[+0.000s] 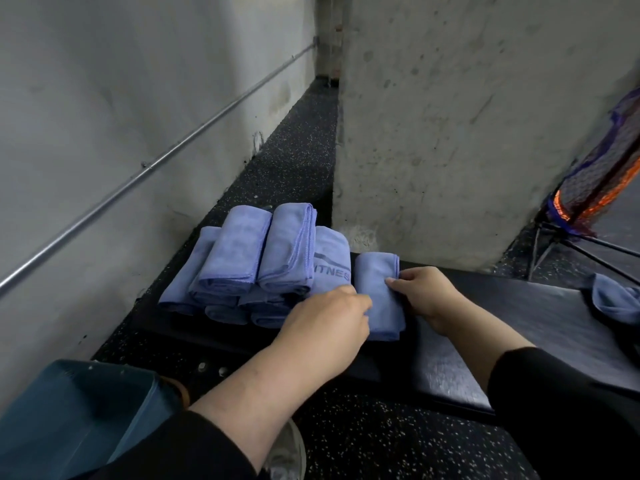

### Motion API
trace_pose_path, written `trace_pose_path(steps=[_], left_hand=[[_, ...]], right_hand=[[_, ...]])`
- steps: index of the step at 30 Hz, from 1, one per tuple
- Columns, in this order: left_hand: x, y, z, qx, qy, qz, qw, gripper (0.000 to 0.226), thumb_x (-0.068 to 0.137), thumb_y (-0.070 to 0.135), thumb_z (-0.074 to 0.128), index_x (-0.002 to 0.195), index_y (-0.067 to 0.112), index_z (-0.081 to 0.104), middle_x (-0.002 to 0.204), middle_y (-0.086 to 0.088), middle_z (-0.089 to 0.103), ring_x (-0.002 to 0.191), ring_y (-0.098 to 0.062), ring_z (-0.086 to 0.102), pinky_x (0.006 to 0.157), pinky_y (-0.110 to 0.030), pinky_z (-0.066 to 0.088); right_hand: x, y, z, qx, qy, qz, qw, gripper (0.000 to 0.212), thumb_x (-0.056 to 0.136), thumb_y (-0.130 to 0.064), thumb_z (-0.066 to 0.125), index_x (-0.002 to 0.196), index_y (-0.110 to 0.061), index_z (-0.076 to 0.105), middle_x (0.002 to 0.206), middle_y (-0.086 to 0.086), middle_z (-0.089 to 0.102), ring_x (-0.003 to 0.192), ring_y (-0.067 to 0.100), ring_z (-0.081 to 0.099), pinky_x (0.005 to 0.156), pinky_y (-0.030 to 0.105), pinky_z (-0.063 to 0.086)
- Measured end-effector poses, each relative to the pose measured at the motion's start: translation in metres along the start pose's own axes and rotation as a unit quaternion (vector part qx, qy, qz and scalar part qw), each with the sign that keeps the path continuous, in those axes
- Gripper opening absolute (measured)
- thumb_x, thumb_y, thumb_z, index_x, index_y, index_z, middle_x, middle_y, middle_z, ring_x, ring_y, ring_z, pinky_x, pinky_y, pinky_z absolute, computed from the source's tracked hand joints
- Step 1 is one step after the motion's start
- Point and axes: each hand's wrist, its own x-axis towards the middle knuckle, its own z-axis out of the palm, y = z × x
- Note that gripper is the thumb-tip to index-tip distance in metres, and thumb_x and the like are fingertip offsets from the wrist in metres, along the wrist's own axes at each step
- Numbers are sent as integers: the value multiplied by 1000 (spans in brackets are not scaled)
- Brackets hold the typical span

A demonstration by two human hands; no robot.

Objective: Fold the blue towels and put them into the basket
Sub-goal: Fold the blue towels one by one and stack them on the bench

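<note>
Folding step, near its end, I judge. Left hand [325,320] and right hand [420,292] both pinch the folded blue towel [377,289] lying on the black bench [519,306] between them, fingers curled onto its edges. Stack of folded towels [256,258] sits just beyond the left hand; a loose towel [614,301] lies well right of the right hand. Next — lift it without unfolding; I can't pick out the basket for certain.

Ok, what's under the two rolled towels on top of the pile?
Under the top towels lie more folded blue towels, their ends poking out in front, on the black bench. How many are underneath is hidden by the upper layer and the left hand.
</note>
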Motion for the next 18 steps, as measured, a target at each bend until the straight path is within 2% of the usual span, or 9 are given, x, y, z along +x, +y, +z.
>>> trace_pose_path(steps=[2,6,8,10,16,18], left_hand=[[4,5,1,16,-11,12,1000,21,102,25,43,111,22,61,117,3,56,99,-28,62,80,-44,52],[7,7,0,49,-41,23,998,27,101,23,44,123,23,60,125,5,53,104,-27,62,78,-40,49],[7,7,2,68,-57,22,996,25,101,25,45,121,23,59,127,6,54,107,-27,62,79,-39,48],[6,8,4,73,-71,12,995,18,99,25,46,111,23,59,122,5,58,107,-28,62,75,-38,45],[5,18,1,70,-70,10,995,6,100,27,44,96,25,49,114,3,60,105,-28,61,71,-35,36],[8,23,-1,63,-49,11,997,13,100,29,43,106,25,54,116,3,61,105,-27,62,73,-35,38]], right_hand=[[1,1,8,-31,6,-6,999,46,90,-17,71,52,-16,45,50,-1,37,55,17,32,54,29,24],[0,2,18,-42,19,-18,999,54,90,-21,71,47,-17,39,44,-8,33,49,12,28,48,27,21],[0,2,19,-71,28,-36,996,58,90,-24,71,46,-17,35,40,-11,27,46,11,23,46,28,19],[0,2,18,-110,34,-51,992,59,91,-29,69,47,-17,33,40,-9,25,48,14,23,48,30,19],[-4,-4,8,-146,84,-91,982,52,100,-40,53,55,-16,46,50,-4,45,54,17,40,50,30,28],[-8,-8,1,-145,107,-101,978,49,102,-38,50,57,-20,43,54,-4,45,57,18,41,53,32,29]])
